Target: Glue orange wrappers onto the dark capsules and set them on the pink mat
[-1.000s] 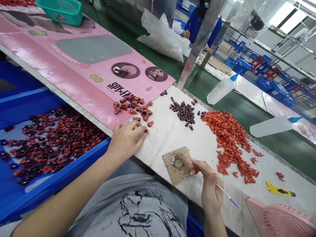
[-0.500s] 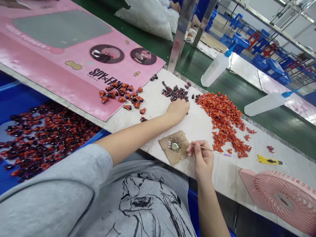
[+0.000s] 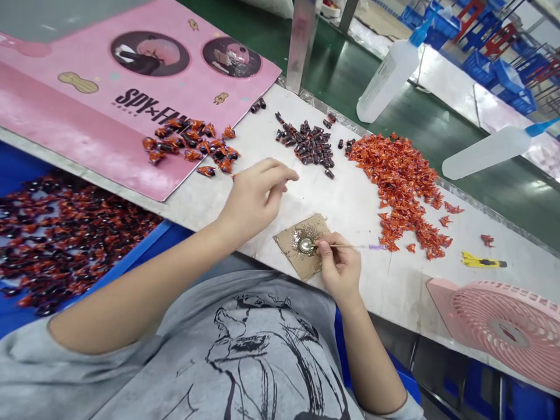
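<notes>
Over the worktop, my left hand (image 3: 256, 195) hovers with its fingers loosely bent and apart; nothing shows between them. It is between a pile of small dark pieces (image 3: 312, 146) and a group of orange-and-dark assembled pieces (image 3: 192, 140). My right hand (image 3: 341, 265) is closed on a thin stick (image 3: 347, 245) with a purple end. The stick's other end reaches into a small round metal cap (image 3: 306, 245), whose contents I cannot make out. The cap sits on a stained cardboard square (image 3: 286, 242). Right of it lies a large heap of orange pieces (image 3: 394, 181).
A pink printed sheet (image 3: 114, 116) covers the worktop's left. Below stands a blue bin (image 3: 144, 251) of orange-and-dark pieces. Two white squeeze bottles (image 3: 389, 76) are at the far edge near a metal post (image 3: 301, 46). A yellow cutter (image 3: 481, 261) and pink fan (image 3: 503, 329) are right.
My left hand has drawn back from the dark pile, leftward and nearer to me, its fingers parting. My right hand has brought the stick's end into the metal cap. The view has shifted.
</notes>
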Motion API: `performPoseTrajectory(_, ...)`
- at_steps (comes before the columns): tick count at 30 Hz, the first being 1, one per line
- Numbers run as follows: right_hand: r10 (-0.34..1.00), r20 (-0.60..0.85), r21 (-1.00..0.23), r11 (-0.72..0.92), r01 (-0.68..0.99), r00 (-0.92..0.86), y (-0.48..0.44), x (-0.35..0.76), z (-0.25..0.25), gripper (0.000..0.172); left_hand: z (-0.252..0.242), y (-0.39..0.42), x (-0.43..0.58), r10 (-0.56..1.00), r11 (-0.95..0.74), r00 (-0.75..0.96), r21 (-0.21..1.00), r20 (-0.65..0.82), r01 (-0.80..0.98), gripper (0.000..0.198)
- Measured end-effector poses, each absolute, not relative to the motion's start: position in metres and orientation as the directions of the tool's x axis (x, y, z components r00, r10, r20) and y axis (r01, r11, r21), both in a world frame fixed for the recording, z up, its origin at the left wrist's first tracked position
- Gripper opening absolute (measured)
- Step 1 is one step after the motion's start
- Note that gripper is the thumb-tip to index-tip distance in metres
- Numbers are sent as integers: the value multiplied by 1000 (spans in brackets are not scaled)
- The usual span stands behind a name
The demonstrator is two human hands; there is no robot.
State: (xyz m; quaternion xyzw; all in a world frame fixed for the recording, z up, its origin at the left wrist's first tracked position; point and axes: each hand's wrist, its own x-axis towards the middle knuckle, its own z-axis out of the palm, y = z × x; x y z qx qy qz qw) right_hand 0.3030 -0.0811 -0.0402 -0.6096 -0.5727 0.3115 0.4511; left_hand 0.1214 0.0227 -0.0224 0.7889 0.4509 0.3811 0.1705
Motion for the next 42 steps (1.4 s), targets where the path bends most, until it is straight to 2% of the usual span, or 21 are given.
performPoseTrajectory(3,981,116,-912,42,409,158,-81,299,-40,24,-28,-4,107,835,-542,120,767,537,343,15)
performPoseTrajectory(5,978,87,-926,9,378,190,-80,297,-40,26,-31,-20,106,881,-471,34,871,471,136,16)
performPoseTrajectory(8,962,36,-961,-42,275,270,-79,295,-37,31,-31,-40,110,963,-270,-36,959,268,-87,23)
performPoseTrajectory(13,925,97,-987,41,156,368,-85,292,-19,32,-26,-63,121,1000,-8,1,972,8,-234,9)
performPoseTrajectory(17,899,235,-969,187,163,370,-94,287,-2,25,-26,-71,131,982,186,94,898,-161,-398,15)
performPoseTrajectory(22,905,341,-928,280,248,254,-100,280,7,15,-20,-74,136,954,301,157,830,-257,-469,24)
performPoseTrajectory(28,901,409,-876,344,339,143,-100,276,4,15,-13,-76,136,931,364,226,788,-287,-497,22)
performPoseTrajectory(36,895,441,-839,386,383,63,-99,275,3,12,-12,-78,134,948,316,202,814,-248,-487,20)
performPoseTrajectory(42,890,453,-810,438,391,-58,-96,280,7,16,-14,-78,132,963,262,165,870,-211,-418,19)
